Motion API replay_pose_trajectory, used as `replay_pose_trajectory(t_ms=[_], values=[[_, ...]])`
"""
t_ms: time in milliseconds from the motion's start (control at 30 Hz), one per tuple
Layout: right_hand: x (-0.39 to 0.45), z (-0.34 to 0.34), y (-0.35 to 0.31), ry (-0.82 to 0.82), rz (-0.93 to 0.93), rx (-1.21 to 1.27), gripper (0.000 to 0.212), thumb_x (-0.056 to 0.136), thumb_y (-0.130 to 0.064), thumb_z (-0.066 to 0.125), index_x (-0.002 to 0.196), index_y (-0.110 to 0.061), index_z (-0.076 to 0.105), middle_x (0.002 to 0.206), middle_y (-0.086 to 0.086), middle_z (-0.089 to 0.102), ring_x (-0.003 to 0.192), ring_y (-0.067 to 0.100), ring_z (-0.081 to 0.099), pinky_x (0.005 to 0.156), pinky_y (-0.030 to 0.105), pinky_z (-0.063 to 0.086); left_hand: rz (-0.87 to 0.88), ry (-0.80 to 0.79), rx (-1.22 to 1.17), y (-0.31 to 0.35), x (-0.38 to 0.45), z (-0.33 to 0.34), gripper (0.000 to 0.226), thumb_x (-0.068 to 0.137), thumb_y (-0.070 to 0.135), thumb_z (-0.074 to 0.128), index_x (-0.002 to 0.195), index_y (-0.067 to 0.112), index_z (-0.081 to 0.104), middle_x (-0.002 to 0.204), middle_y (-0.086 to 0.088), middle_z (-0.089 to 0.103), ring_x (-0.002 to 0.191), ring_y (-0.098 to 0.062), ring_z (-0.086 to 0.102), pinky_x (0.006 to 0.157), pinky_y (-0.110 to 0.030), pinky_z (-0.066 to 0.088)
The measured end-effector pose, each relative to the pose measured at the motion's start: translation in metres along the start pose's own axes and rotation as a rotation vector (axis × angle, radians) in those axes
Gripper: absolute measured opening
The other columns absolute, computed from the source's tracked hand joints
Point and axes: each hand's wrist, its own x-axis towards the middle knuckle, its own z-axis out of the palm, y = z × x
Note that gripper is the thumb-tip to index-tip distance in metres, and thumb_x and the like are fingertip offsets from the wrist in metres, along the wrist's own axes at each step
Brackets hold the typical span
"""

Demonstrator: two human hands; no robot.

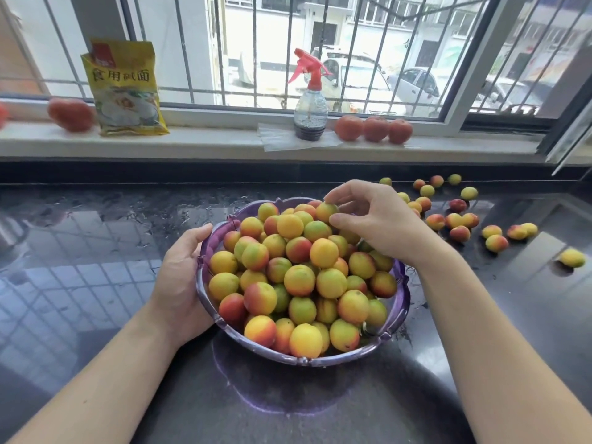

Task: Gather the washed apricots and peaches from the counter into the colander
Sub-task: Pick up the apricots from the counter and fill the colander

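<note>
Purple plastic, thin and a little springy: that is the colander [402,293], and my left hand [179,277] rests curled against its near-left rim to steady it on the wet dark worktop [96,251]. It is heaped above the rim, so I judge it heavy and best lifted with a hand on each side of the rim, never by one edge. My right hand [374,222] hangs over the far side of the pile, thumb and fingertips closed in a light grip on one yellow-green apricot [326,211] at the top of the heap. These fruits look firm but thin-skinned and damp, so slippery and easy to bruise; I would cradle each round its widest part and set it down rather than drop it. Loose fruit [458,221] lies scattered on the worktop to the right, well apart from the colander. Piled this high, any addition could roll off.
</note>
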Motion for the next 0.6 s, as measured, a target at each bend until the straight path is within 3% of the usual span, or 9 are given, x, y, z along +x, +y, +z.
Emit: replay_pose_trajectory(t_ms=[167, 300, 500, 600], values=[[-0.0016, 0.0010, -0.0002, 0.013, -0.032, 0.020, 0.028, 0.094, -0.014, 0.070, 0.117, -0.030, 0.070, 0.105, -0.015, 0.072, 0.101, -0.002, 0.067, 0.085, 0.018, 0.056, 0.006, 0.006, 0.005, 0.0005, -0.0012, 0.0018, 0.060, 0.107, 0.045, 0.036, 0.107, 0.008, 0.084, 0.126, -0.023, 0.074, 0.108, -0.039, 0.076, 0.080, -0.054, 0.065], [-0.0012, 0.0010, 0.0011, -0.002, -0.014, 0.015, 0.030, 0.097, -0.014, 0.066, 0.124, -0.026, 0.070, 0.110, -0.016, 0.072, 0.102, -0.005, 0.066, 0.087, 0.017, 0.056, 0.001, 0.011, 0.001, 0.0007, -0.0007, 0.0017, 0.060, 0.107, 0.045, 0.037, 0.108, 0.007, 0.083, 0.126, -0.023, 0.074, 0.108, -0.039, 0.076, 0.082, -0.055, 0.064], [-0.0022, -0.0002, 0.0012, -0.027, 0.001, -0.105, 0.038, 0.098, -0.023, 0.064, 0.135, -0.035, 0.061, 0.119, -0.019, 0.069, 0.113, -0.003, 0.061, 0.098, 0.022, 0.050, 0.000, 0.018, 0.010, -0.0003, 0.0007, 0.0004, 0.060, 0.107, 0.046, 0.037, 0.107, 0.008, 0.084, 0.126, -0.023, 0.074, 0.108, -0.039, 0.076, 0.083, -0.055, 0.065], [-0.0026, -0.0068, 0.0058, 0.024, 0.008, 0.076, 0.040, 0.103, -0.022, 0.057, 0.142, -0.030, 0.053, 0.119, -0.015, 0.070, 0.111, -0.003, 0.064, 0.092, 0.016, 0.052, 0.001, 0.019, 0.019, -0.0003, 0.0017, -0.0003, 0.061, 0.107, 0.046, 0.037, 0.109, 0.008, 0.084, 0.127, -0.023, 0.073, 0.109, -0.039, 0.075, 0.086, -0.056, 0.063]])
